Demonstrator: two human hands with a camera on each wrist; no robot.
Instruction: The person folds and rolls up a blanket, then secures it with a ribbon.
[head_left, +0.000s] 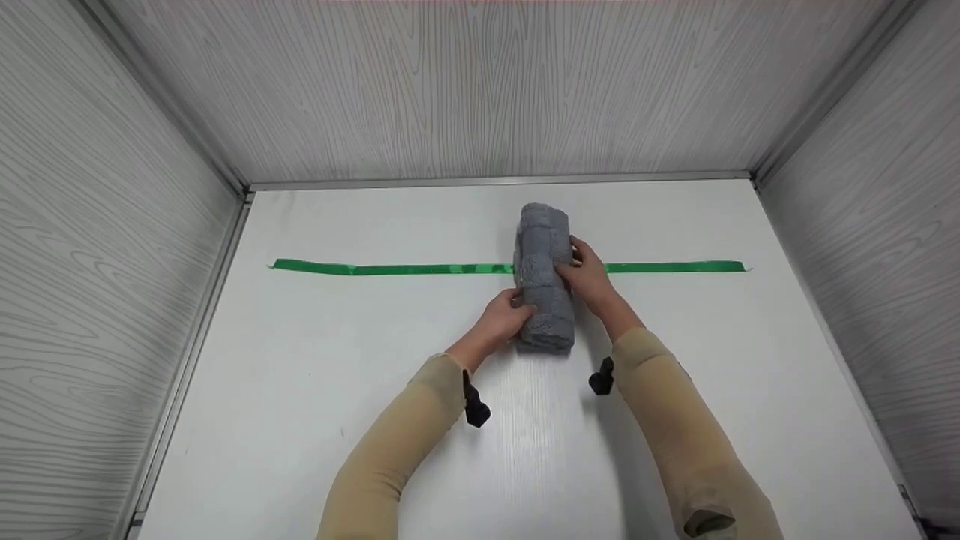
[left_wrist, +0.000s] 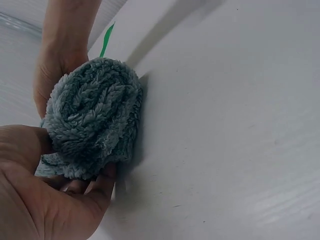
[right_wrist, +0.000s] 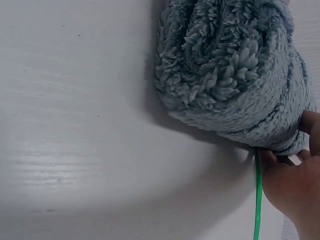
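Note:
A grey, fluffy rolled towel (head_left: 545,281) lies lengthwise on the white table, across a green tape line. From its left side, near the front end, my left hand (head_left: 504,319) grips it, thumb on top. My right hand (head_left: 589,276) holds the right side farther back, with the thumb on the roll and fingers along its edge. The left wrist view shows the spiral end of the towel (left_wrist: 95,110), with the left fingers (left_wrist: 102,187) curled under its lower side. In the right wrist view, the right hand (right_wrist: 295,185) is partly cut off at the edge.
Green tape (head_left: 397,269) runs across the table (head_left: 360,337) and passes under the towel. Grey wood-grain panels stand at the back (head_left: 487,90), left (head_left: 97,262) and right (head_left: 862,225). Dark straps hang below both sleeves.

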